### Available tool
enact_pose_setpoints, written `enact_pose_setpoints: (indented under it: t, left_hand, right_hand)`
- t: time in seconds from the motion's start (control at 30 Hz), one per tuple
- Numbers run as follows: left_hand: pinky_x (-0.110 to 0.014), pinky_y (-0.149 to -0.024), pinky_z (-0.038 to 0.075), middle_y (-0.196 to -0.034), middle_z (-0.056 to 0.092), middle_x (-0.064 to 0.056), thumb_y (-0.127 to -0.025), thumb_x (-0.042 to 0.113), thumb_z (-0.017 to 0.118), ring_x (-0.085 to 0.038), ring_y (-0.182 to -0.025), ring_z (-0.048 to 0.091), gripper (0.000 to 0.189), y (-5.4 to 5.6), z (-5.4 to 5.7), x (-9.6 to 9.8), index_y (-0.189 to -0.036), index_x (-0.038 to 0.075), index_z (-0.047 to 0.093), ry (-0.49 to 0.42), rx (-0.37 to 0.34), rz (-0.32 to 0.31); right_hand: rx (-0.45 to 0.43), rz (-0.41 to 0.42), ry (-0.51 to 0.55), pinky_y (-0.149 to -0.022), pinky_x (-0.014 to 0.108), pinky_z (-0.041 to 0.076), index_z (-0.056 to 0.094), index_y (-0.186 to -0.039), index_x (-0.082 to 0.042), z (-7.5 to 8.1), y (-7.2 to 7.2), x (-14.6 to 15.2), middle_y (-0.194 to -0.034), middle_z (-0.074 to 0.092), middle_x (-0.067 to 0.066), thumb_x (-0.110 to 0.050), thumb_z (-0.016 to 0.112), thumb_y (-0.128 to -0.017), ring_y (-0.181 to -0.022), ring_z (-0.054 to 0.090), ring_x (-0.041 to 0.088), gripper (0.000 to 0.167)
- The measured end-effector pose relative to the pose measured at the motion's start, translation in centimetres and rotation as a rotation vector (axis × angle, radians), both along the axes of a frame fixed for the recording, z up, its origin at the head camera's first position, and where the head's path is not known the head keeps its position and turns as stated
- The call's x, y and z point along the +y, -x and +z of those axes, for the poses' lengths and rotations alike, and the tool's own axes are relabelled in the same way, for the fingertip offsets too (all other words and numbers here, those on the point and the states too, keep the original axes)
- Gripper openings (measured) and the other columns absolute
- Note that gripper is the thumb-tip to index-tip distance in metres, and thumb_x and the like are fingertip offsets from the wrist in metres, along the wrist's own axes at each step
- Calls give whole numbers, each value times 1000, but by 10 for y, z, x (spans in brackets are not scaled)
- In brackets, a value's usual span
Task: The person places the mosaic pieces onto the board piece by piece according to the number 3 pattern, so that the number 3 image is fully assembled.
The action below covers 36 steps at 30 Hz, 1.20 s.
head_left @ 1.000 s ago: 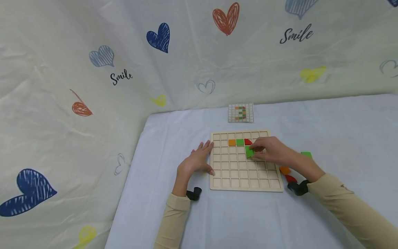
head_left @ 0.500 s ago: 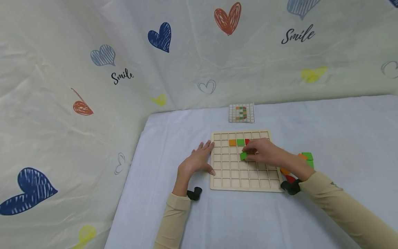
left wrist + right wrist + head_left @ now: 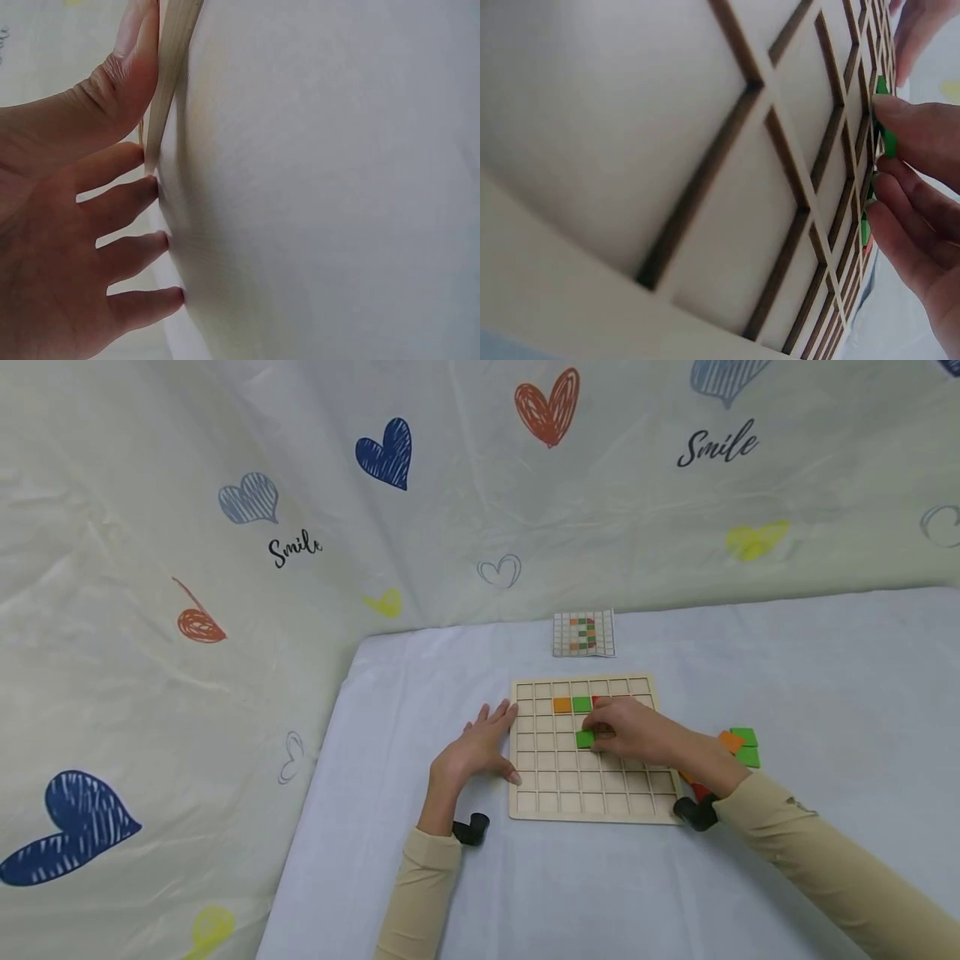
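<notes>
A wooden grid board (image 3: 592, 818) lies on the table. My left hand (image 3: 472, 752) has its fingers spread and straight, the fingertips and thumb at the board's left edge. In the left wrist view the thumb (image 3: 124, 82) lies along the board's side. My right hand (image 3: 637, 731) pinches a green square tile (image 3: 584, 740) between thumb and fingers, low over the middle of the grid. The right wrist view shows this tile (image 3: 889, 141) tilted against the grid. An orange square (image 3: 562, 705), a green square (image 3: 581, 704) and a partly hidden red piece (image 3: 596, 700) sit in one row.
A small pattern card (image 3: 583, 633) with a coloured grid lies behind the board. Loose green tiles (image 3: 744, 737) and an orange tile (image 3: 730, 742) lie to the right. Another red piece (image 3: 701, 791) is half hidden under my right wrist.
My right hand has carried the green tile left and slightly toward me, from below the red piece to below the seated green square. The left hand has stayed at the board's edge.
</notes>
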<state>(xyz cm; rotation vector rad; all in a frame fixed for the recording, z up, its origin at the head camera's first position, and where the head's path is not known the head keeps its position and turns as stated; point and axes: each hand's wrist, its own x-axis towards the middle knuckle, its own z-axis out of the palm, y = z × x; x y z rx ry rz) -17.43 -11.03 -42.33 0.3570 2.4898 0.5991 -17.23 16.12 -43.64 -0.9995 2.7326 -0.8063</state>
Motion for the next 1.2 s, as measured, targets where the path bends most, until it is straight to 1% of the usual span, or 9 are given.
enact_pose_setpoints:
  t: [0.1, 0.3, 0.43, 0.53, 0.67, 0.8, 1.03, 1.2]
  left_hand:
    - [-50, -131, 8, -174, 11, -1, -72, 19, 94, -28, -161, 0, 119, 0, -1, 0, -166, 17, 21, -8, 4, -4]
    - [-48, -131, 10, -174, 11, 0, -71, 19, 94, -27, -161, 0, 120, 0, -4, 1, -166, 18, 20, -15, 7, -9]
    - [-48, -131, 10, -174, 11, 0, -71, 20, 95, -28, -161, 0, 120, -1, -4, 1, -166, 18, 21, -11, 14, -11]
    - [-48, -131, 10, -174, 11, -1, -71, 20, 94, -28, -161, 1, 120, -1, -4, 1, -166, 18, 21, 0, 21, -15]
    - [-48, -131, 10, -174, 11, -1, -72, 20, 94, -28, -161, 1, 120, -1, -3, 0, -166, 17, 20, 16, 27, -20]
    - [-49, -131, 11, -174, 11, -2, -72, 20, 94, -29, -161, 1, 119, -1, -2, 0, -166, 17, 20, 20, 29, -20]
    - [-50, -130, 11, -174, 11, -2, -72, 19, 94, -29, -161, 1, 119, -1, -3, 0, -166, 17, 21, 10, 29, -16]
    - [-50, -130, 11, -174, 11, -1, -71, 19, 94, -29, -161, 1, 120, -1, -3, 0, -166, 18, 21, 13, 35, -10]
  right_hand:
    - [4, -2, -5, -74, 34, 54, 79, -99, -2, -1, -1, 0, -93, 68, 3, 1, 83, -80, -81, 58, 13, 19]
    - [-14, -2, -15, -75, 34, 55, 78, -101, 0, 0, -4, -1, -96, 68, 6, -1, 85, -79, -83, 59, 15, 23]
    - [3, 8, -10, -75, 34, 54, 78, -101, -1, 2, -7, 2, -95, 69, 5, 2, 81, -80, -83, 59, 16, 21]
    - [9, 3, -23, -80, 39, 57, 78, -102, -2, 5, -9, 6, -97, 71, 5, 3, 77, -82, -87, 63, 19, 21]
    - [-33, -31, -45, -85, 43, 59, 78, -107, -2, 10, -13, 14, -103, 72, 6, 0, 75, -86, -96, 67, 24, 21]
    - [-68, -71, -49, -85, 43, 60, 77, -110, -1, 15, -19, 23, -105, 73, 7, 1, 73, -88, -97, 67, 24, 22]
    - [-29, -103, -83, -86, 46, 59, 77, -108, -3, 21, -32, 42, -106, 73, 6, -2, 79, -86, -99, 68, 27, 22]
    - [-30, -138, -90, -80, 43, 59, 78, -101, -6, 17, -38, 54, -102, 72, 4, -4, 81, -83, -92, 66, 24, 18]
